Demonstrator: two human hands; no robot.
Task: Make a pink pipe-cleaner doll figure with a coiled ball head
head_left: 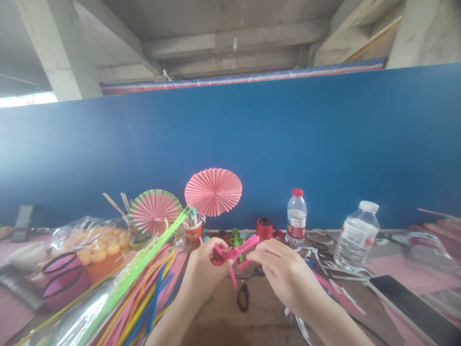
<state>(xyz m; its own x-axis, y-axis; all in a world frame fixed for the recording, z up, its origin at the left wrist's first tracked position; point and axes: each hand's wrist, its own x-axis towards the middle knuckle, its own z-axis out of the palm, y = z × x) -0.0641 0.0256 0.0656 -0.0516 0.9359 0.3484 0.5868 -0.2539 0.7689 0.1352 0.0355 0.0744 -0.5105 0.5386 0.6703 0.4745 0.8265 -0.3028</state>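
A bright pink pipe-cleaner shape (236, 253), with several stems sticking out, is up in front of me over the table. My left hand (204, 271) is closed around its left side, thumb and fingers pinching it. My right hand (286, 266) has its fingers bent together at the right, pinching the end of one pink stem. Below and between the hands lie scissors with black handles (244, 298). Just behind the pink shape is a small green pipe-cleaner piece (236, 238), partly hidden.
Colourful pipe cleaners (144, 300) and a bag of orange balls (104, 242) lie at left. Folded pink paper fans (213, 191) stand behind, near a pen cup (194, 232). On the right are a red-capped bottle (297, 221), a white-capped bottle (356, 238), white strips and a phone (414, 307).
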